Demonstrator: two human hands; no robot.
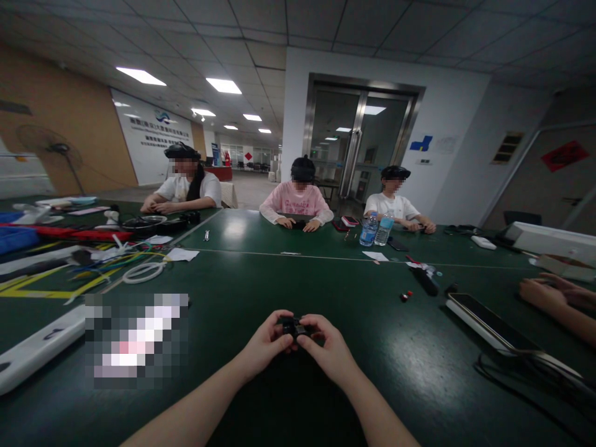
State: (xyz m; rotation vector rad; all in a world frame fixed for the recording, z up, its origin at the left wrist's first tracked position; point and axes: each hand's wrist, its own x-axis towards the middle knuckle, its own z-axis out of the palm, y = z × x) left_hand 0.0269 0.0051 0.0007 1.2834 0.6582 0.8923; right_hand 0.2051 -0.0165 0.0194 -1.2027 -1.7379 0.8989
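Observation:
Close in front of me, just above the green table [223,310], both my hands meet around a small black object [291,328] with a greyish, metal-looking piece on its right side. My left hand [266,343] pinches its left part between thumb and fingers. On the other side, my right hand [328,347] grips the right part, with the thumb lying near the grey piece. Fingers cover much of the object, and its exact kind cannot be made out.
Left lie a long white case [44,347], a blurred-out phone-like item [142,341], a white cable coil [143,272] and tools. Right are a black-topped device [496,323] with cables and another person's hands [554,292]. Two water bottles [376,230] stand ahead; several people sit around.

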